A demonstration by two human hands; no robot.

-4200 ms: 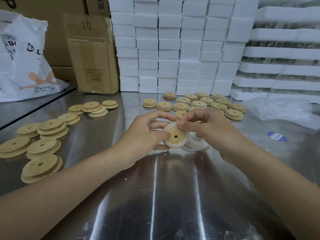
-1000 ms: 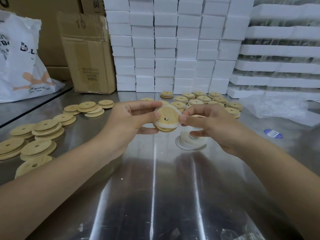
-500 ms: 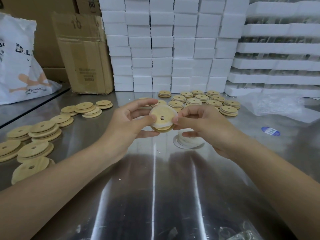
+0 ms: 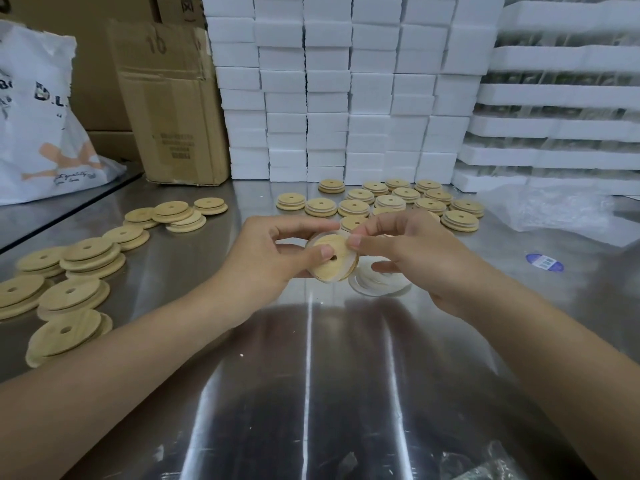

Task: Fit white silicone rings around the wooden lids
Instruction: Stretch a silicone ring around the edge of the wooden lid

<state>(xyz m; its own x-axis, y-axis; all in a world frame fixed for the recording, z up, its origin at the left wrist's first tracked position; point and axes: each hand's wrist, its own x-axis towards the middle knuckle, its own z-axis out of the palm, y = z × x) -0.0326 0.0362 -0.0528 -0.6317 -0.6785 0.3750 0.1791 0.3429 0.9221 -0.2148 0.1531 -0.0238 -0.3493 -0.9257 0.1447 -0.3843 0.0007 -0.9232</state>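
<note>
Leftward, roughly nine piles of bare wooden lids lie on the steel table; the contents of the cardboard box behind them are hidden. Centrally, the left hand and right hand pinch one held lid above the table with curled fingers. It is tilted, its holed face toward the camera, with one white ring at its rim. A ring pile lies beneath, with about fifteen far lids beyond.
</note>
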